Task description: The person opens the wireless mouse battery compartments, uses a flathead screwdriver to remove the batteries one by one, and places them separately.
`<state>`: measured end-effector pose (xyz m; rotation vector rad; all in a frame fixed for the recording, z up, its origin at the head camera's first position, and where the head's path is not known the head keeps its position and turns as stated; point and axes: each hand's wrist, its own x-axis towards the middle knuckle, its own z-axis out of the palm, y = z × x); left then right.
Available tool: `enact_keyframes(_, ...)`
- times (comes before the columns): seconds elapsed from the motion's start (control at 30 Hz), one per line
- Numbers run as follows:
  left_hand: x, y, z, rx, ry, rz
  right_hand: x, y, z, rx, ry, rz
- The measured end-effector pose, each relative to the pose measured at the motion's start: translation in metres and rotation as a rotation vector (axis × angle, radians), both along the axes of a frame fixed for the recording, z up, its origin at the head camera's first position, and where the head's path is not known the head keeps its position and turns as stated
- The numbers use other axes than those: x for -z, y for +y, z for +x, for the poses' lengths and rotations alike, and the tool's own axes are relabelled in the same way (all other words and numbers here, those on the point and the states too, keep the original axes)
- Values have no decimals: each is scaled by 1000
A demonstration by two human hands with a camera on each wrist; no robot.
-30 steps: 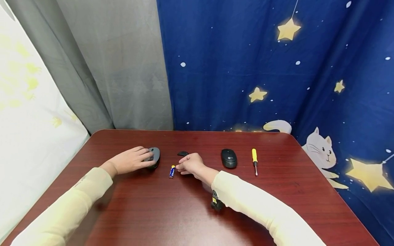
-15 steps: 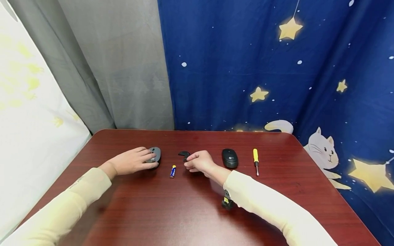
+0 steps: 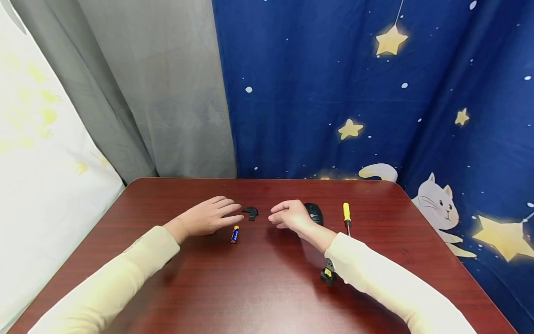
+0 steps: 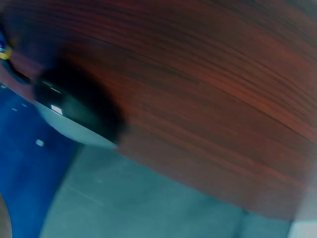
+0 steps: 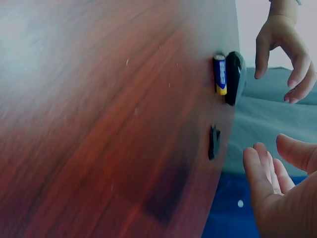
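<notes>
Left grip [image 3: 208,217]: open, empty, above mouse [image 5: 234,78]. Right grip [image 3: 289,214]: slack, empty. Battery [image 3: 235,234], cover [image 3: 251,213]: on desk [image 3: 250,287], between grips. Step, likely: between holds. Next wants a fingertip pinch on cover.

Dark red wood-grain bench [image 3: 250,278] with rounded corners. On it lie a blue-and-yellow battery [image 3: 235,234], a small black curved cover piece [image 3: 251,212], a black mouse [image 3: 314,213] and a yellow-handled screwdriver [image 3: 346,216], set in a loose row.
</notes>
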<state>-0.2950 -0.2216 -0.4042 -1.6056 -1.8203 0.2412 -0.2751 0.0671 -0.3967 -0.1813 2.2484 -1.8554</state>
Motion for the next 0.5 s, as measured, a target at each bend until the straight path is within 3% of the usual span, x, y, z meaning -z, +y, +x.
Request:
enact_keyframes(0.2,-2,43,4,35,-67,56,-7,23,-2,43,92,55)
enact_keyframes(0.5,0,88,-1,58,-111,96,-5,67,-7,19,397,286)
